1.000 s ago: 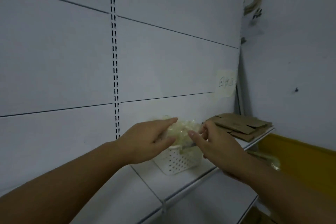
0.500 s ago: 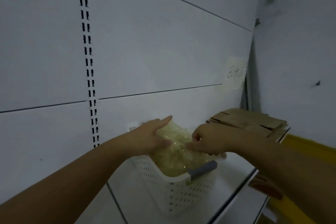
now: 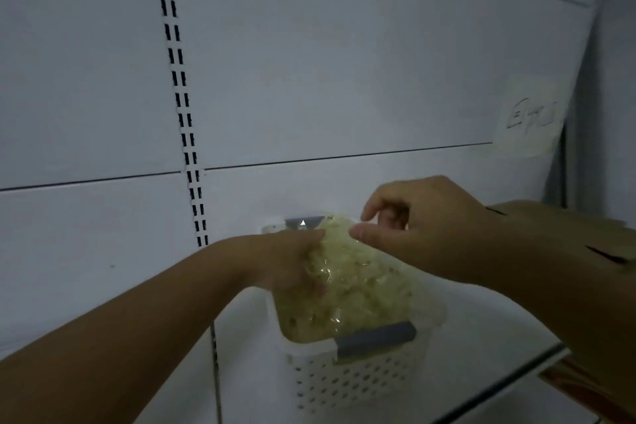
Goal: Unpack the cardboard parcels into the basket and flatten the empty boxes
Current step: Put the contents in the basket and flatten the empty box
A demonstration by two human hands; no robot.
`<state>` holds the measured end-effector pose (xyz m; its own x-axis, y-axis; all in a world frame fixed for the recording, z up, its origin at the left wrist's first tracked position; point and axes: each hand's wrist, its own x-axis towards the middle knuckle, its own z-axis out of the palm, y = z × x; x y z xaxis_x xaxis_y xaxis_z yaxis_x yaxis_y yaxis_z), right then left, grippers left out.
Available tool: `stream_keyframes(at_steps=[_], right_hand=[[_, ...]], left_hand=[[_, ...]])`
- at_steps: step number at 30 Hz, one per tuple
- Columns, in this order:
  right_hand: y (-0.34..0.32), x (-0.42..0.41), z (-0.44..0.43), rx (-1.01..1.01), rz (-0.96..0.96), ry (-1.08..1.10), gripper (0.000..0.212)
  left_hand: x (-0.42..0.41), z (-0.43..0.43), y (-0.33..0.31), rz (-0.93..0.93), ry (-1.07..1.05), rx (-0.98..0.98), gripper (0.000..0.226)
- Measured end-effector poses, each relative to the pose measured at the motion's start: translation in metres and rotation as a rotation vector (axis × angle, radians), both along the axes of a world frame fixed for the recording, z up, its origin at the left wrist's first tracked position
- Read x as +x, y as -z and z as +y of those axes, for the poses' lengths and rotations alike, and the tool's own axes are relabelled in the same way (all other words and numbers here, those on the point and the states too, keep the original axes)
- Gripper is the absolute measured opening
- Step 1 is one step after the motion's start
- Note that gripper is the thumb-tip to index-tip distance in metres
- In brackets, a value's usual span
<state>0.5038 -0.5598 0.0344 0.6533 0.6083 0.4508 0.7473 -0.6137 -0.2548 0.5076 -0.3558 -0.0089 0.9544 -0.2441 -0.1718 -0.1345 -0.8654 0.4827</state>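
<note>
The clear packet (image 3: 347, 286) lies in the white basket (image 3: 347, 385) on the shelf. The left hand (image 3: 285, 262) presses its nine-o'clock side; the right hand (image 3: 420, 227) hovers half-open at one o'clock (grip empty). Seat it flat below the rim.

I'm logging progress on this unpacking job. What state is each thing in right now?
White perforated plastic basket: upright on the shelf, filled.
Clear bag of pale yellow shreds: lying in the basket, heaped above its rim.
Left hand: pressed on the bag's left side.
Right hand: above the bag, thumb touching it.
Brown cardboard boxes: flattened, stacked at right.
Handwritten paper label: stuck on the back panel.
</note>
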Motion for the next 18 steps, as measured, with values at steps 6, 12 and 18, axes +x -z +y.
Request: stream_keyframes(at_steps=[6, 12, 18], right_hand=[[0.032, 0.038, 0.030, -0.528, 0.321, -0.189, 0.100], [0.047, 0.048, 0.032, -0.669, 0.357, -0.180, 0.101], [0.042, 0.050, 0.040, -0.700, 0.398, -0.244, 0.097]], left_hand=[[-0.009, -0.001, 0.004, -0.130, -0.036, -0.029, 0.088], [-0.029, -0.002, 0.008, -0.297, -0.159, -0.306, 0.084], [-0.056, 0.000, -0.001, -0.199, -0.144, -0.601, 0.066]])
